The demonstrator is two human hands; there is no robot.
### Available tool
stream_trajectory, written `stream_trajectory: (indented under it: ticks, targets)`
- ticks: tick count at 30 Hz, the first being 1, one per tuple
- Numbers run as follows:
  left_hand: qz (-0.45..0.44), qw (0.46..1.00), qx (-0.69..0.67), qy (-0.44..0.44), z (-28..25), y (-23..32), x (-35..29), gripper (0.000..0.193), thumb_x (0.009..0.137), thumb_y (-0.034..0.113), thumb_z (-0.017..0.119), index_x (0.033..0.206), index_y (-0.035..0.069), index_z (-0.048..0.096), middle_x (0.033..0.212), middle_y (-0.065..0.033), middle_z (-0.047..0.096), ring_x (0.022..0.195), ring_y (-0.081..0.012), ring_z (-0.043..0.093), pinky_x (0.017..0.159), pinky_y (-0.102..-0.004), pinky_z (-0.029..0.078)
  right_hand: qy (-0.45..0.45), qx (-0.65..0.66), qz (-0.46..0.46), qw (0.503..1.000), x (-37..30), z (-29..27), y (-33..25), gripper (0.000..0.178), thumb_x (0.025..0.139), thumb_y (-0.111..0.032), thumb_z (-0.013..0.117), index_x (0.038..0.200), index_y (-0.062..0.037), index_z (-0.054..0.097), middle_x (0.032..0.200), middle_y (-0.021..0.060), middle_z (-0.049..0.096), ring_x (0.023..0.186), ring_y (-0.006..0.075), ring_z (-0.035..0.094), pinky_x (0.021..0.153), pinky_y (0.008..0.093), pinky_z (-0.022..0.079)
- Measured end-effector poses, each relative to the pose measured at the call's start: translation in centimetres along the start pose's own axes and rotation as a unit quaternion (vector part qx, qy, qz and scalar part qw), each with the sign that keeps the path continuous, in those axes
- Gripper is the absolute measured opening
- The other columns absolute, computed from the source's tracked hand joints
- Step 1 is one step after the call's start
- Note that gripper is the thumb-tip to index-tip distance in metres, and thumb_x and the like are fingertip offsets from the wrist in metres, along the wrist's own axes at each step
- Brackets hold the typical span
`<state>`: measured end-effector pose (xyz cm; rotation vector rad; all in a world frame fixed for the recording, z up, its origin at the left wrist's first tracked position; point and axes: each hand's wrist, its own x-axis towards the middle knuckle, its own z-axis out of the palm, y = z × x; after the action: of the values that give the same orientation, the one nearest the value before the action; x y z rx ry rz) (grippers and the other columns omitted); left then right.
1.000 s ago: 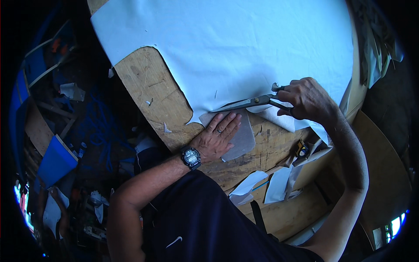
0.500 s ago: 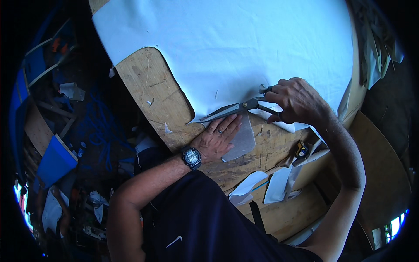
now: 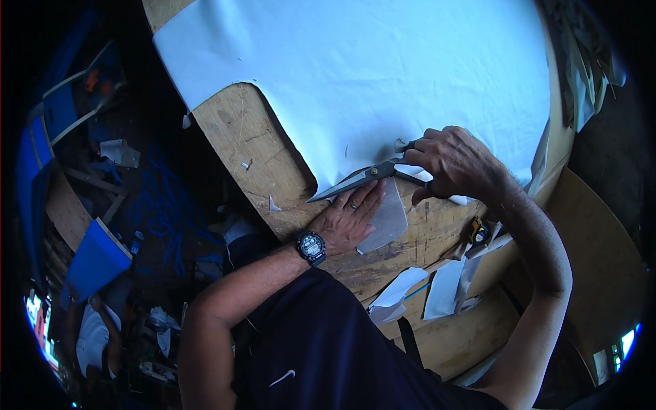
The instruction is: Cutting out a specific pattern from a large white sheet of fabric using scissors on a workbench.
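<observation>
Scissors [image 3: 374, 171], one pair, touch one pale sheet [image 3: 396, 75].

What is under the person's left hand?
The left hand rests on a flat grey piece, visible to the hand's right; bare wooden tabletop shows beyond its edge. Whatever lies directly beneath the palm is covered.

A yellow-and-black tape measure [image 3: 480, 233] lies near some pale offcuts [image 3: 401, 287], with a thin blue rod [image 3: 417, 291] showing between two of them. At far right is a brown board [image 3: 601, 266] with a curved edge; higher up, long scraps [image 3: 588, 78] droop in a bunch. To the left — in gloom — are tangled blue strips [image 3: 172, 222], a blue panel [image 3: 99, 261] and a white-shirted co-worker [image 3: 94, 338], arms reaching toward that panel.
</observation>
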<state>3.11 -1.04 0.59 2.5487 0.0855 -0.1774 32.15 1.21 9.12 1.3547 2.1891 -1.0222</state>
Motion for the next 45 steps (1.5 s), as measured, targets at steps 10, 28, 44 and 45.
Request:
stream_trajectory:
  ticks: [10, 28, 44, 45]
  targets:
    - [-0.004, 0.999, -0.036, 0.037, 0.4, 0.3, -0.3, 0.083, 0.094, 0.045, 0.061, 0.154, -0.005, 0.032, 0.166, -0.0225, 0.022, 0.157, -0.0349, 0.016, 0.128, -0.0529, 0.009, 0.095, 0.184, 0.056, 0.977, -3.1, 2.3, -9.1, 0.049, 0.079, -0.053, 0.084, 0.079, -0.0083, 0.063, 0.058, 0.0034, 0.062, 0.051, 0.0203, 0.062, 0.051, 0.0384, 0.05]
    - [-0.231, 0.945, 0.023, 0.229, -4.0, -3.9, -5.5, 0.019, 0.093, 0.025, 0.07, 0.105, 0.013, 0.066, 0.108, -0.0075, 0.06, 0.105, -0.0308, 0.055, 0.09, -0.0467, 0.043, 0.212, 0.778, 0.204, 0.555, -3.9, 21.9, -28.2, 0.051, 0.087, -0.054, 0.079, 0.076, -0.0075, 0.061, 0.064, -0.0054, 0.051, 0.058, 0.0069, 0.049, 0.052, 0.0259, 0.037]
    - [-0.318, 0.914, -0.174, 0.184, -5.7, -3.3, -4.7, 0.031, 0.095, 0.036, 0.067, 0.104, 0.007, 0.07, 0.101, -0.0114, 0.067, 0.096, -0.0325, 0.064, 0.084, -0.0437, 0.049, 0.271, 0.743, 0.164, 0.59, -1.2, 19.6, -23.5, 0.049, 0.087, -0.047, 0.081, 0.073, -0.0046, 0.061, 0.065, -0.0075, 0.047, 0.064, 0.0054, 0.042, 0.055, 0.0289, 0.033]
    - [-0.352, 0.895, -0.227, 0.152, -6.4, -2.7, -4.4, 0.033, 0.096, 0.036, 0.066, 0.105, 0.005, 0.072, 0.095, -0.0113, 0.07, 0.089, -0.031, 0.066, 0.079, -0.0421, 0.051, 0.267, 0.734, 0.174, 0.599, -1.3, 19.3, -23.6, 0.048, 0.087, -0.046, 0.082, 0.073, -0.0043, 0.062, 0.066, -0.0073, 0.048, 0.064, 0.0055, 0.043, 0.055, 0.029, 0.034]
